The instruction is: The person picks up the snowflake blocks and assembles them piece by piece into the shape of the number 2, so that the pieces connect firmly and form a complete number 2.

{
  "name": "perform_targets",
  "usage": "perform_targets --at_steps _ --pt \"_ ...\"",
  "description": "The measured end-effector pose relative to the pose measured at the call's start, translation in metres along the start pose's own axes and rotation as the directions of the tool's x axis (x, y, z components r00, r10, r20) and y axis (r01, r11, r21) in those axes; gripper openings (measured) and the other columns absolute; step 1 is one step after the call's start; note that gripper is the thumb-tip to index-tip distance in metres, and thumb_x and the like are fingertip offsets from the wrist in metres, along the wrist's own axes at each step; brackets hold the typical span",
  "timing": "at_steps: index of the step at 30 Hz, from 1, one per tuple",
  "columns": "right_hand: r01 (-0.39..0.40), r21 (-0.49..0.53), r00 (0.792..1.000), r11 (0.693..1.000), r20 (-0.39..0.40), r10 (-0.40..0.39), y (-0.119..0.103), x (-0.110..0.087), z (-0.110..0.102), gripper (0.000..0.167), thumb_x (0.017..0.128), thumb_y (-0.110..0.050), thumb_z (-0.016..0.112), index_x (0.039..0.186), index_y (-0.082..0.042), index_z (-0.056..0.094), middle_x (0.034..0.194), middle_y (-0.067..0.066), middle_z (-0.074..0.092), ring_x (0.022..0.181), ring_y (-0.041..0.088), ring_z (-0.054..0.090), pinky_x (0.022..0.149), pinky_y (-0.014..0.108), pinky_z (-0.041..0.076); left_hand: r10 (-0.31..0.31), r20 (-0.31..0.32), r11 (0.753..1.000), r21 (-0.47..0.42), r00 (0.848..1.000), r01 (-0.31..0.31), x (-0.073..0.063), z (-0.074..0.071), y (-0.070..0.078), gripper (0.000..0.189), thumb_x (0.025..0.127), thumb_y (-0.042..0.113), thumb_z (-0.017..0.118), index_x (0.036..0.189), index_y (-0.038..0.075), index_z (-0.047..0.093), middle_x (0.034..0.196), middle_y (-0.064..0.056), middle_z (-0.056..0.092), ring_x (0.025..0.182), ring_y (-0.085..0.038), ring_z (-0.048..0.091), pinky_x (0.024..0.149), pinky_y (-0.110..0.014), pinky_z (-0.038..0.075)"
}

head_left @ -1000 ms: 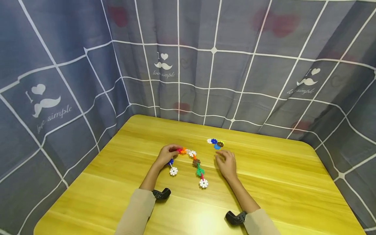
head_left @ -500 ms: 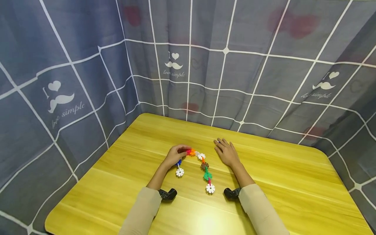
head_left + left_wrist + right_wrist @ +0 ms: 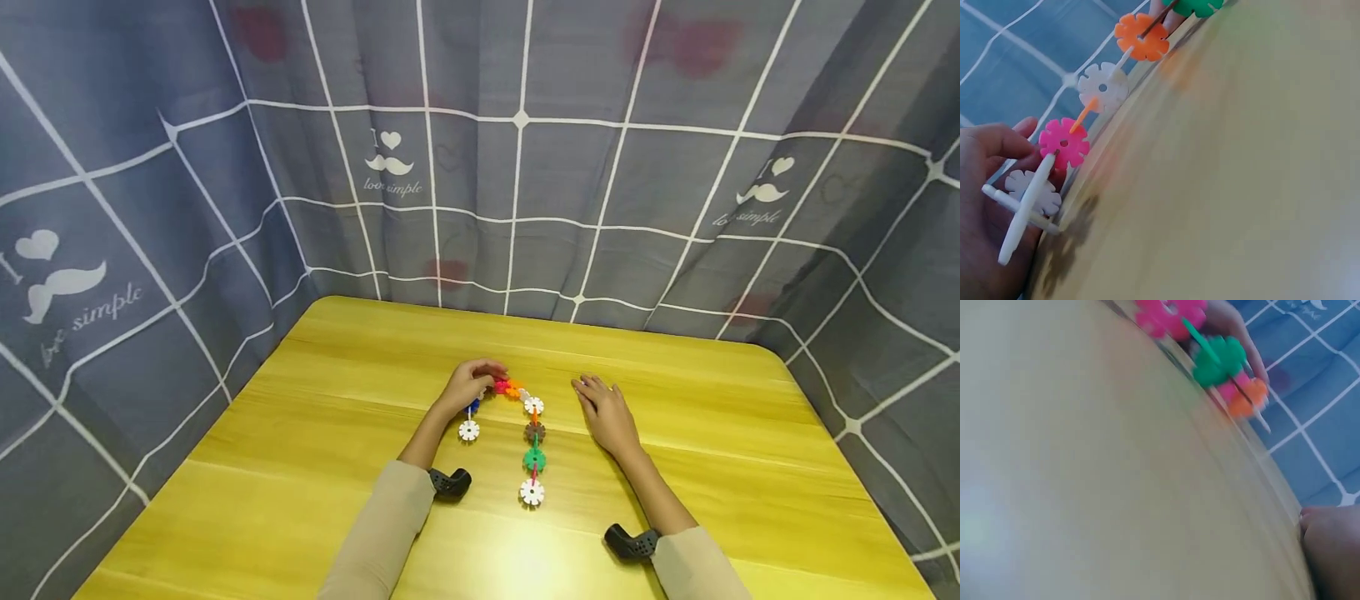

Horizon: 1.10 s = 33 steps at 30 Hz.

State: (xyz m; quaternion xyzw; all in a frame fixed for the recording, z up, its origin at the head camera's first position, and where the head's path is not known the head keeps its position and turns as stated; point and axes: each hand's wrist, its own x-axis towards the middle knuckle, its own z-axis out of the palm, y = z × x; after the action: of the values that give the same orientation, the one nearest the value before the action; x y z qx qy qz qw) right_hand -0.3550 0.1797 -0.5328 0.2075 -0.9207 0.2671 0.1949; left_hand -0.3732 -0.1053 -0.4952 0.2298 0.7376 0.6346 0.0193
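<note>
A chain of notched plastic snowflake discs arches over the table, with a green disc [image 3: 535,459] and a white end disc [image 3: 532,492] in its right leg. My left hand [image 3: 467,387] grips the chain at its upper left, beside a pink disc [image 3: 1064,143]. Under that hand, a blue disc [image 3: 473,406] and another white end disc [image 3: 468,431] form the left leg. My right hand [image 3: 609,418] lies palm down right of the arch, fingers extended, with a bit of white at its fingertips. The loose discs seen earlier are hidden from the head view.
The wooden table [image 3: 360,367] has rounded back corners. A grey curtain [image 3: 480,167] with white grid lines hangs behind it and at both sides. Black wrist devices sit on the left wrist [image 3: 451,484] and the right wrist [image 3: 632,543].
My right hand reached forward over the loose discs, covering them, then drew back toward me. My left hand keeps its grip on the chain, whose right leg now hangs straighter. The head view shifted.
</note>
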Motion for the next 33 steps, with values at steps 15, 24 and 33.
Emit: perform_targets --at_steps 15,24,33 --pt "-0.105 -0.006 0.992 0.994 -0.072 0.104 -0.020 -0.072 -0.025 0.035 0.092 -0.015 0.058 0.124 0.000 0.056 0.133 0.021 0.046 0.126 0.038 0.037 0.102 0.055 0.027 -0.008 -0.377 0.988 -0.145 0.926 -0.050 0.037 0.070 -0.018 0.033 0.099 0.020 0.044 0.103 -0.008 0.060 0.094 -0.021 0.065 0.089 -0.033 0.063 0.078 -0.040 0.051" --pt "-0.204 0.033 0.972 0.978 -0.110 0.207 -0.017 -0.075 -0.040 0.037 0.089 -0.017 0.062 0.121 0.000 0.057 0.128 0.021 0.048 0.119 0.038 0.040 0.093 0.054 0.038 0.336 -0.187 0.791 0.588 0.923 -0.168 -0.062 0.096 0.025 0.013 0.092 0.021 0.053 0.089 0.009 0.058 0.065 0.009 0.050 0.053 -0.003 0.043 0.047 -0.017 0.039" --pt "-0.277 0.001 0.939 0.961 -0.213 0.271 -0.017 -0.074 -0.037 0.035 0.082 -0.018 0.071 0.108 0.003 0.063 0.111 0.022 0.052 0.097 0.035 0.041 0.082 0.047 0.032 0.285 0.071 0.521 0.826 0.956 -0.217 -0.120 0.128 0.032 0.041 0.073 0.050 0.068 0.087 0.013 0.055 0.072 0.009 0.051 0.056 0.001 0.040 0.042 -0.010 0.029"
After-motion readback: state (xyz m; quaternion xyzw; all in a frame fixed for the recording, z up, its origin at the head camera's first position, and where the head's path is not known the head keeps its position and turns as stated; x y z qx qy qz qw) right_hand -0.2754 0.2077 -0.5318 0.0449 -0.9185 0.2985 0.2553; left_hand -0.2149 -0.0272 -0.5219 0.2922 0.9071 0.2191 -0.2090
